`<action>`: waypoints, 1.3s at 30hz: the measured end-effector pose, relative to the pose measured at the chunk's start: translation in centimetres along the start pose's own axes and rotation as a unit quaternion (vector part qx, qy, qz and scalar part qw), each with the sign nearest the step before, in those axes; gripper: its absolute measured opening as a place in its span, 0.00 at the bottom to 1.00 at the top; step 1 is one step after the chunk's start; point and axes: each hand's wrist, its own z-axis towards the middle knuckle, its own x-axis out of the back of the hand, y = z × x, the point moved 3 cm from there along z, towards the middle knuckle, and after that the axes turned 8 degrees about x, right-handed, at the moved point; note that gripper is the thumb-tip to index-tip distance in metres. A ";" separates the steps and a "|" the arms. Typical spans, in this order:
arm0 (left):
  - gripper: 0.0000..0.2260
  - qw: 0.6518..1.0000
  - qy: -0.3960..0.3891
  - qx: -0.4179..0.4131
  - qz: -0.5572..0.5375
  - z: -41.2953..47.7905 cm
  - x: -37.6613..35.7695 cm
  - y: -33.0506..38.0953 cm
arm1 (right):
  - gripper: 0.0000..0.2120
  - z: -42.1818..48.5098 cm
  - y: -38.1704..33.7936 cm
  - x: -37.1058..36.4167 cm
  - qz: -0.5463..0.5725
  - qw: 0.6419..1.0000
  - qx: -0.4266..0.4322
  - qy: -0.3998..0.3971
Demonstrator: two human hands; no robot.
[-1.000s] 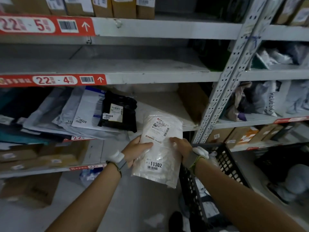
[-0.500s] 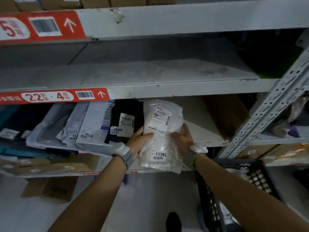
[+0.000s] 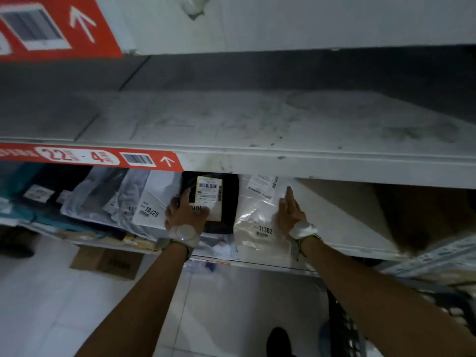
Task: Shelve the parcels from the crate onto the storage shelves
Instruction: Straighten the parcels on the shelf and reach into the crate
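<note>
The white plastic parcel marked 11302 [image 3: 253, 215] lies on the shelf [image 3: 342, 228] under the red 22-4 label, right of a black parcel [image 3: 229, 202] with a yellow label. My right hand [image 3: 289, 211] lies with straight fingers against the white parcel's right edge. My left hand [image 3: 185, 211] rests on the black parcel, fingers spread. The black crate [image 3: 342, 328] shows only as a dark corner at the lower right.
Several grey and white mail bags, one marked 10325 [image 3: 152, 202], lean in a row on the left of the same shelf. A brown box [image 3: 422, 215] stands at its right end. The shelf above [image 3: 257, 124] is bare. A flat cardboard piece [image 3: 108, 264] lies on the floor.
Both hands carried the white parcel up and forward from in front of me onto the shelf beside the black parcel. They let go of it; the left hand moved onto the black parcel.
</note>
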 end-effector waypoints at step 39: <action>0.16 0.874 -0.430 -0.209 0.085 -30.3 -13.0 2.5 | 0.23 -34.8 25.2 10.0 -0.146 0.944 -0.296 -0.021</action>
